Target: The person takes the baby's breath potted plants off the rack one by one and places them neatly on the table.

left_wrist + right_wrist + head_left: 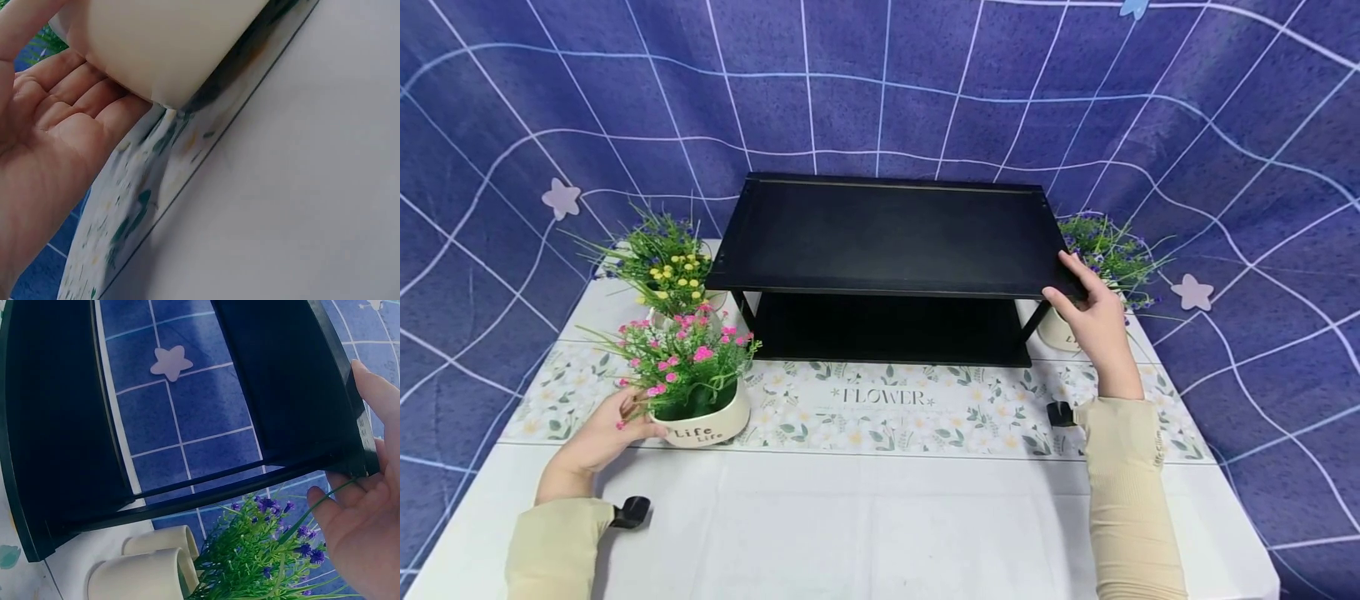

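My left hand (602,433) grips the left side of a cream oval flowerpot (724,421) lettered "Life", planted with pink artificial flowers (702,354). In the left wrist view the fingers (75,87) reach under and behind the smooth pot (169,44). A black two-tier shelf (895,237) stands at the back middle of the table. My right hand (1097,325) holds the front right corner of its top board, thumb above. From the right wrist view, the fingers (350,494) curl beneath the shelf's end (50,425).
Behind the pink flowers are a yellow-flowered plant (679,279) and a purple-flowered one (658,237). Another purple-flowered plant (1105,250) stands right of the shelf, near my right hand. A floral "FLOWER" runner (880,417) crosses the white table (880,517). A blue gridded curtain (880,92) hangs behind.
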Tool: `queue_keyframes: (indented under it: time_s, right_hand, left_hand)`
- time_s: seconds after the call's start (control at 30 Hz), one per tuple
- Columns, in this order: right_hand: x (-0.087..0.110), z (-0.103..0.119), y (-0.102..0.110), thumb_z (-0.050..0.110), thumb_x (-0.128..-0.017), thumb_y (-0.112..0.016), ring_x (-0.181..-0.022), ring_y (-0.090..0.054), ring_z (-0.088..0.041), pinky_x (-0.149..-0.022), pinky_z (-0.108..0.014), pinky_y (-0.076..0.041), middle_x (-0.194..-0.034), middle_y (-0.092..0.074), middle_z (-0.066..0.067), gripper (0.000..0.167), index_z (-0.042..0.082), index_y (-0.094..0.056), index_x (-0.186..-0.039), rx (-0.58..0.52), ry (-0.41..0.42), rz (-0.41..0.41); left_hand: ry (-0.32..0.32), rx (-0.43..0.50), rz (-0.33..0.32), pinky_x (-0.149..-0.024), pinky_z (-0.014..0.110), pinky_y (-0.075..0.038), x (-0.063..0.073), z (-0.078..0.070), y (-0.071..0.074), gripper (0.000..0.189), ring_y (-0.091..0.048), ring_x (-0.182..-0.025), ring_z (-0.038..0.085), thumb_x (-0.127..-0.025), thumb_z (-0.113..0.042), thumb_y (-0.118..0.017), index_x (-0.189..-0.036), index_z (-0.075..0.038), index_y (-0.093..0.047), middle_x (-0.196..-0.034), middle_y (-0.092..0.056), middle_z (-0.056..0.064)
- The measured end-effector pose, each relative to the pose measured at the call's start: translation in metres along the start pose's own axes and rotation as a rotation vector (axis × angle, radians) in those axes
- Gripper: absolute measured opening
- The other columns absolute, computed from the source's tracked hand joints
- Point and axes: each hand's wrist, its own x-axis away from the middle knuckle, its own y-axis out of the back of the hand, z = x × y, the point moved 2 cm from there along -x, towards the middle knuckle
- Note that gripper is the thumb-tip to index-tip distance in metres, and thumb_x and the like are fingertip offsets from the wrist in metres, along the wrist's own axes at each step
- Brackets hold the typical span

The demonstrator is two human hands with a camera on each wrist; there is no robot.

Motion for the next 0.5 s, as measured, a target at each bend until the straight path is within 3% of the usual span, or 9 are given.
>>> queue_keyframes:
  time_s: [0.13, 0.33, 0.37, 0.4, 0.47, 0.5]
  right_hand:
    - [0.002, 0.005, 0.001, 0.023, -0.092, -0.067, -0.144, -0.034, -0.025, -0.095, 0.001, -0.037, -0.158, -0.032, -0.009, 0.059, 0.017, -0.045, -0.146, -0.005, -0.003, 0.003]
    - [0.010, 0.028, 0.003, 0.020, -0.093, -0.066, -0.144, -0.033, -0.029, -0.093, 0.003, -0.037, -0.157, -0.031, -0.015, 0.058, 0.011, -0.044, -0.146, -0.015, 0.000, 0.014]
    - [0.010, 0.030, 0.003, 0.020, -0.093, -0.066, -0.144, -0.033, -0.029, -0.093, 0.003, -0.037, -0.157, -0.031, -0.015, 0.058, 0.011, -0.044, -0.146, -0.014, 0.000, 0.014]
    - [0.010, 0.030, 0.003, 0.021, -0.093, -0.066, -0.144, -0.033, -0.029, -0.094, 0.002, -0.037, -0.157, -0.031, -0.015, 0.058, 0.012, -0.044, -0.146, -0.014, -0.002, 0.015]
    - [0.008, 0.024, 0.003, 0.021, -0.093, -0.066, -0.144, -0.033, -0.027, -0.095, 0.001, -0.037, -0.157, -0.031, -0.014, 0.058, 0.014, -0.044, -0.146, -0.010, -0.004, 0.014]
    - [0.006, 0.018, 0.002, 0.022, -0.093, -0.066, -0.144, -0.033, -0.026, -0.096, 0.001, -0.037, -0.157, -0.031, -0.013, 0.059, 0.015, -0.044, -0.147, -0.007, -0.006, 0.014]
  left_hand:
    - [0.013, -0.009, 0.001, -0.056, 0.020, -0.048, 0.002, 0.007, 0.005, 0.039, -0.054, -0.065, 0.000, -0.081, 0.012, -0.065, -0.095, -0.021, -0.051, -0.073, -0.056, -0.018]
    - [0.047, -0.050, -0.015, -0.046, 0.030, -0.033, 0.005, 0.011, 0.012, 0.040, -0.038, -0.055, 0.002, -0.082, 0.009, -0.067, -0.077, -0.014, -0.035, -0.064, -0.036, -0.016]
    - [0.034, 0.007, -0.014, -0.046, 0.030, -0.033, 0.006, 0.011, 0.013, 0.043, -0.040, -0.056, 0.001, -0.082, 0.012, -0.065, -0.076, -0.015, -0.031, -0.066, -0.035, -0.015]
    - [0.014, 0.059, -0.009, -0.048, 0.025, -0.038, 0.006, 0.012, 0.014, 0.037, -0.047, -0.059, -0.001, -0.083, 0.013, -0.062, -0.079, -0.014, -0.037, -0.067, -0.042, -0.016]
    - [-0.012, 0.216, 0.018, -0.059, 0.015, -0.047, 0.007, 0.015, 0.016, 0.034, -0.059, -0.073, -0.005, -0.086, 0.015, -0.057, -0.094, -0.017, -0.052, -0.079, -0.059, -0.020]
    - [-0.026, 0.295, 0.037, -0.068, 0.011, -0.050, 0.007, 0.016, 0.017, 0.041, -0.064, -0.081, -0.004, -0.087, 0.016, -0.055, -0.104, -0.021, -0.056, -0.089, -0.065, -0.021]
